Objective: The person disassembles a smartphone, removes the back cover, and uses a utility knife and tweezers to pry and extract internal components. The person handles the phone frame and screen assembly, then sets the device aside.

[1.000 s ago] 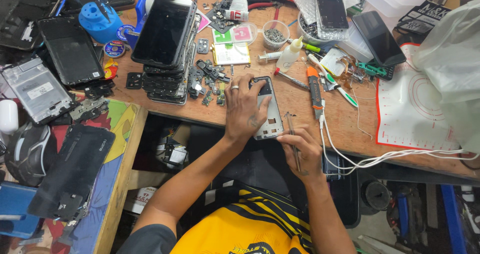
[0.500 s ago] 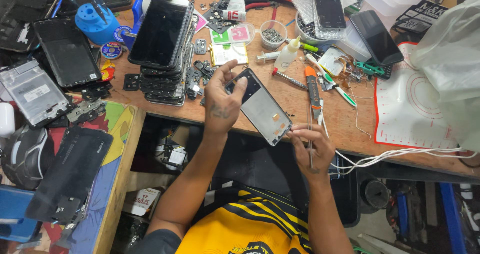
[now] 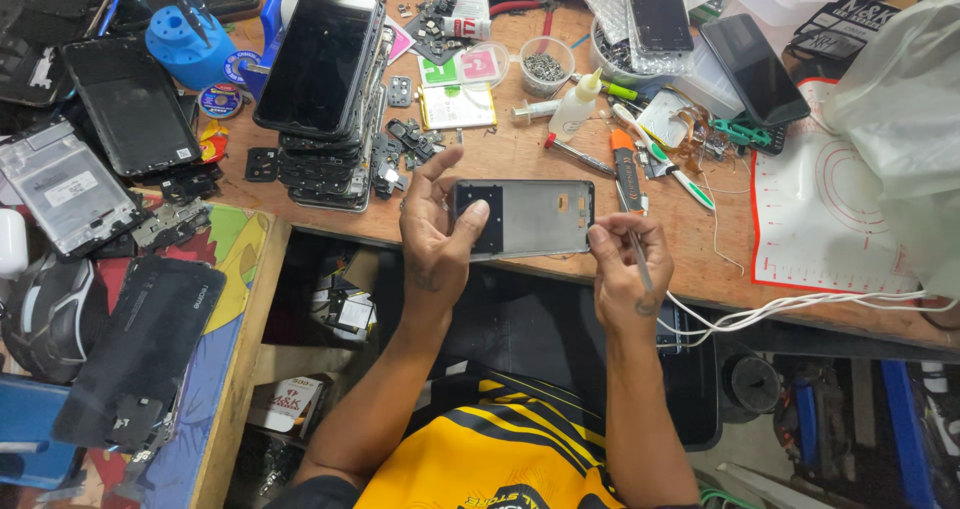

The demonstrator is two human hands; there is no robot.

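My left hand (image 3: 437,231) grips the left end of a phone frame (image 3: 535,217), a grey rectangular shell with a dark panel at its left, held flat and sideways over the wooden bench edge (image 3: 700,269). My thumb lies on the dark panel. My right hand (image 3: 628,265) holds a thin metal tool (image 3: 638,259) in a pen-like pinch, its tip by the frame's right end.
A stack of phones (image 3: 325,79) stands behind my left hand amid small loose parts. Bottles, a screw cup (image 3: 546,67), pens and more phones crowd the back. A white mat (image 3: 830,219) and a plastic bag lie right. White cables (image 3: 800,309) trail off the edge.
The phone frame has been turned from tilted to lying sideways, inner face up. My left hand shifted to its left end, and my right hand rose to its right end with the tool.
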